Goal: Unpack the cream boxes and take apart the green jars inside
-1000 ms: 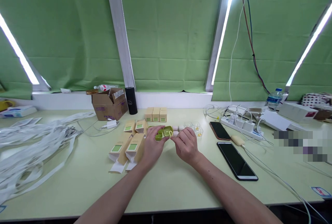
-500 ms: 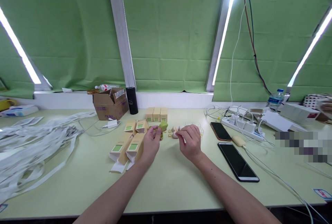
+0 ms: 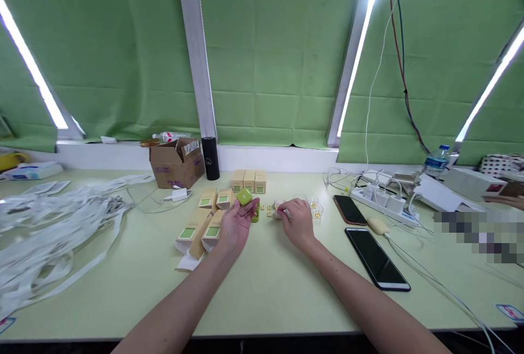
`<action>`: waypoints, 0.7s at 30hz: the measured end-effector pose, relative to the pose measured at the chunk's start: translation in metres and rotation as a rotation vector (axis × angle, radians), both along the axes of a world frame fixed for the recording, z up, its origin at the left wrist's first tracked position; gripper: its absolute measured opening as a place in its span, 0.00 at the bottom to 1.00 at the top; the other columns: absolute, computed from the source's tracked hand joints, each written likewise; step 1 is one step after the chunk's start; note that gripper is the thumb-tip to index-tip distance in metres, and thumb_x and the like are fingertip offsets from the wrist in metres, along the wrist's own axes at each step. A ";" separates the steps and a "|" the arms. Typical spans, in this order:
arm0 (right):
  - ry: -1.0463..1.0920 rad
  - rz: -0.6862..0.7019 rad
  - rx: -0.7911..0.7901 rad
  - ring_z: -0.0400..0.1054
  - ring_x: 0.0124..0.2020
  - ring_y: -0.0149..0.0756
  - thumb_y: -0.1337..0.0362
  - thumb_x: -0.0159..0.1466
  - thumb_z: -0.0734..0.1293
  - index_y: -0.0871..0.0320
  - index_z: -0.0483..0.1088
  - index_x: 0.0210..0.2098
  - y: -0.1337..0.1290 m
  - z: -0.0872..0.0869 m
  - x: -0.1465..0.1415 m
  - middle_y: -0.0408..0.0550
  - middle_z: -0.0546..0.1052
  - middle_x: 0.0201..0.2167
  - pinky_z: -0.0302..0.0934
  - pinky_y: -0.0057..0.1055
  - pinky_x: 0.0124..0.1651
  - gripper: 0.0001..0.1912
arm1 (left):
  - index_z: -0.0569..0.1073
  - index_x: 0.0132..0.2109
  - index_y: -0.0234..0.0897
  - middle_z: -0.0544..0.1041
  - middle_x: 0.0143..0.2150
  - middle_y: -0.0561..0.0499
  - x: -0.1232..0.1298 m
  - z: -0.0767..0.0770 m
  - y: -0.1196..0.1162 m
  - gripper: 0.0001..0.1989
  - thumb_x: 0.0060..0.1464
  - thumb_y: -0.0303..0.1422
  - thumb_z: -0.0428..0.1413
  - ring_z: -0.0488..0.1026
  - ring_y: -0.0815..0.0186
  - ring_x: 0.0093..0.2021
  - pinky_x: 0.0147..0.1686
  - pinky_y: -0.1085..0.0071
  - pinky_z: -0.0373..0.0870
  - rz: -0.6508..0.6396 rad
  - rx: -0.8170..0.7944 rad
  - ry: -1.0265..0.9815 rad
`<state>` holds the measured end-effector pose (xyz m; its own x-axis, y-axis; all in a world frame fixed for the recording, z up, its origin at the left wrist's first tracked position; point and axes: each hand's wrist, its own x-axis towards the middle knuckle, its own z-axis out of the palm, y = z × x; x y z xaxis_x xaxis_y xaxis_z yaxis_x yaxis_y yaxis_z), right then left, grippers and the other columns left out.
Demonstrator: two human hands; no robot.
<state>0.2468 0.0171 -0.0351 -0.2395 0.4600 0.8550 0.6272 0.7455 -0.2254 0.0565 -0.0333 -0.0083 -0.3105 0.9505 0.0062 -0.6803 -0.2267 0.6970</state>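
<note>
My left hand (image 3: 237,224), turned palm up, holds a small green case (image 3: 244,196) with rounded corners on its fingers. Just right of that hand another green piece (image 3: 256,213) is partly hidden by the fingers. My right hand (image 3: 298,222) is closed in a pinch beside a small pale pink object (image 3: 279,206). What lies between its fingertips is too small to make out. Between the hands several tiny gold-coloured pieces (image 3: 269,209) lie on the table. Behind the right hand sits a clear plastic tray (image 3: 320,207) with small gold bits.
Kraft-coloured boxes with green labels (image 3: 192,228) stand left of my left hand; small boxes (image 3: 249,180) are behind. White straps (image 3: 82,223) cover the left side. Two phones (image 3: 376,258), a power strip (image 3: 385,205) and cables lie right. A carton (image 3: 176,165) and black cylinder (image 3: 210,158) stand at the back.
My left hand has turned palm up, and the green case has shifted left and now shows a broad face. My right hand stays pinched near the pink object, slightly moved.
</note>
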 end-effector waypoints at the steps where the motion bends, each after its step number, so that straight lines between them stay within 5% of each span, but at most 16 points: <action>1: -0.042 0.002 -0.010 0.69 0.37 0.38 0.74 0.66 0.69 0.56 0.74 0.33 0.002 0.000 -0.003 0.44 0.81 0.31 0.55 0.36 0.45 0.08 | 0.73 0.47 0.32 0.85 0.43 0.36 0.000 0.000 0.000 0.09 0.69 0.33 0.50 0.81 0.60 0.38 0.40 0.63 0.74 0.010 0.007 0.003; 10: -0.337 -0.088 -0.133 0.66 0.43 0.43 0.76 0.60 0.73 0.55 0.78 0.29 0.023 -0.002 -0.044 0.49 0.80 0.31 0.52 0.38 0.45 0.09 | 0.74 0.38 0.36 0.84 0.35 0.44 -0.001 0.003 -0.001 0.13 0.58 0.41 0.65 0.81 0.60 0.38 0.37 0.68 0.71 0.167 0.131 0.175; 15: -0.351 -0.117 -0.150 0.64 0.42 0.44 0.75 0.58 0.74 0.55 0.80 0.28 0.026 -0.007 -0.059 0.51 0.79 0.29 0.52 0.41 0.46 0.08 | 0.76 0.36 0.37 0.82 0.34 0.47 -0.004 0.011 -0.002 0.18 0.53 0.47 0.67 0.79 0.61 0.38 0.39 0.68 0.72 0.381 0.153 0.495; 21: -0.383 -0.155 -0.170 0.63 0.41 0.46 0.75 0.55 0.74 0.56 0.80 0.26 0.024 -0.011 -0.065 0.55 0.79 0.30 0.52 0.44 0.48 0.08 | 0.84 0.36 0.42 0.83 0.37 0.45 -0.028 0.013 0.004 0.15 0.54 0.49 0.66 0.72 0.52 0.47 0.51 0.55 0.70 0.769 0.180 1.071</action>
